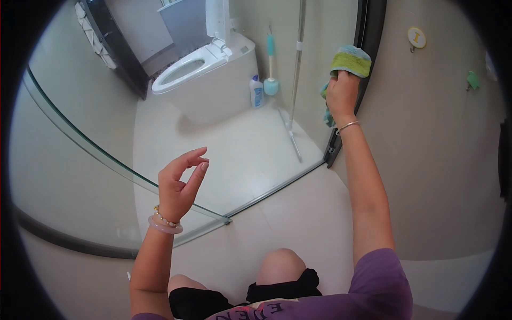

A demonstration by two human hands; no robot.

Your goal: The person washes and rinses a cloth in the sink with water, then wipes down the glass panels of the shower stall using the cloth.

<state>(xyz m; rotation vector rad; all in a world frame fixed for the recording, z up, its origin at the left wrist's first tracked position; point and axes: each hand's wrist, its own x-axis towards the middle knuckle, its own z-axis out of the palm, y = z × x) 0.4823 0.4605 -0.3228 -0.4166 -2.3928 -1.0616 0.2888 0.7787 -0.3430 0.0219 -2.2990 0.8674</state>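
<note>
My right hand [343, 96] is stretched forward and up, wrapped round a green and light-blue striped cloth [350, 60]. Part of the cloth covers the fingers and part hangs down on the hand's left side. Cloth and hand are close against the dark door frame [372, 37] at the glass; whether they touch it I cannot tell. My left hand [184, 180] is in the air above the floor, fingers curved and thumb apart from them, with nothing held. It is nearest the edge of the curved glass panel [101, 148].
Beyond the metal floor track [277, 193] stands a white toilet [213, 88] with its lid raised. Beside it are a cleaner bottle [256, 92], a toilet brush [271, 69] and a long-handled squeegee [290, 133]. A yellow hook [416, 38] and a green hook [472, 80] are on the right wall.
</note>
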